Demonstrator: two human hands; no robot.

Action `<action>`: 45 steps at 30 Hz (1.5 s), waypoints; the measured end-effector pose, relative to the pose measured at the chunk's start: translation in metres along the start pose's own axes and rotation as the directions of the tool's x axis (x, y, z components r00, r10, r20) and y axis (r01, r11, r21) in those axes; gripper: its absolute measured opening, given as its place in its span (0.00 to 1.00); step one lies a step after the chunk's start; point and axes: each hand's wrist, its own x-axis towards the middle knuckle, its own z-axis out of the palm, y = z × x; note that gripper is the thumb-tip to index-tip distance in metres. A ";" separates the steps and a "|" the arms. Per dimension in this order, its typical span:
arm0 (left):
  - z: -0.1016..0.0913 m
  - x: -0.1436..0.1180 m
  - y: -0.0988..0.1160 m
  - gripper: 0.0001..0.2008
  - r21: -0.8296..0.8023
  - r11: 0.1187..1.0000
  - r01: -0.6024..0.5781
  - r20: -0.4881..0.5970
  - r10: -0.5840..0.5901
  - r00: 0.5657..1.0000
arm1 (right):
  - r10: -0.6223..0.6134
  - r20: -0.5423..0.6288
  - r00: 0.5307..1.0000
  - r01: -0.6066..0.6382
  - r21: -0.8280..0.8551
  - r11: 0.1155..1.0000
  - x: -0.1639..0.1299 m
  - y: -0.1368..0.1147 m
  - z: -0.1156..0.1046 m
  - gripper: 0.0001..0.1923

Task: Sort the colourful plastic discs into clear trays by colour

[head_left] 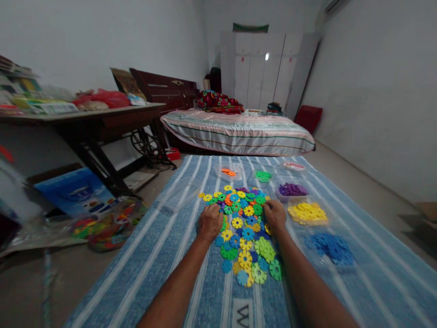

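A loose pile of flat, notched plastic snowflake discs [236,222] in yellow, green, blue and other colours lies on the striped cloth. My left hand [209,222] is at the pile's left edge, fingers curled inward among the discs. At the right edge, my right hand [276,214] has its fingers closed and bent toward the pile. What either hand pinches, if anything, is hidden. Right of my right hand are clear trays with purple discs [292,189], yellow discs [308,212] and blue discs [332,248]. Beyond the pile lie orange discs [228,172] and green discs [263,176].
A blue striped cloth [164,255] covers the table. On its left lies a clear plastic container or lid [179,193]. A bed [239,132] stands beyond, with a sewing-machine table [112,114] at the left. Bags of colourful pieces [116,225] are on the floor.
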 end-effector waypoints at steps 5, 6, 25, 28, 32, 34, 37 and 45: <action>-0.001 0.001 0.001 0.07 -0.005 1.000 0.002 0.004 -0.002 1.000 | -0.010 0.012 1.000 0.011 -0.014 1.000 0.000 0.001 -0.001 0.15; -0.001 0.001 0.000 0.08 -0.010 1.000 0.003 0.002 -0.003 1.000 | -0.015 0.018 1.000 0.016 -0.013 1.000 0.000 0.000 -0.001 0.15; 0.007 0.002 -0.004 0.08 -0.099 0.995 0.026 -0.041 -0.030 0.999 | -0.296 0.324 0.899 0.211 0.273 0.938 -0.030 -0.015 -0.033 0.12; 0.007 0.002 -0.006 0.09 -0.110 0.994 0.021 -0.060 -0.028 0.998 | -0.298 0.318 0.900 0.170 0.372 0.912 -0.035 -0.016 -0.036 0.11; 0.006 0.001 -0.006 0.09 -0.116 0.993 0.024 -0.055 -0.030 0.998 | -0.270 0.352 0.896 0.067 0.495 0.866 -0.039 -0.014 -0.039 0.13; 0.005 0.001 -0.005 0.09 -0.112 0.993 0.026 -0.050 -0.032 0.998 | -0.270 0.368 0.890 0.036 0.532 0.846 -0.040 -0.015 -0.042 0.13; 0.005 0.001 -0.005 0.09 -0.119 0.993 0.029 -0.051 -0.035 0.998 | -0.222 0.280 0.934 0.055 0.501 0.863 -0.041 -0.016 -0.048 0.14; 0.008 0.000 -0.007 0.09 -0.163 0.985 0.048 -0.043 -0.056 0.997 | 0.006 0.067 0.998 -0.022 0.234 0.972 -0.031 -0.003 -0.050 0.15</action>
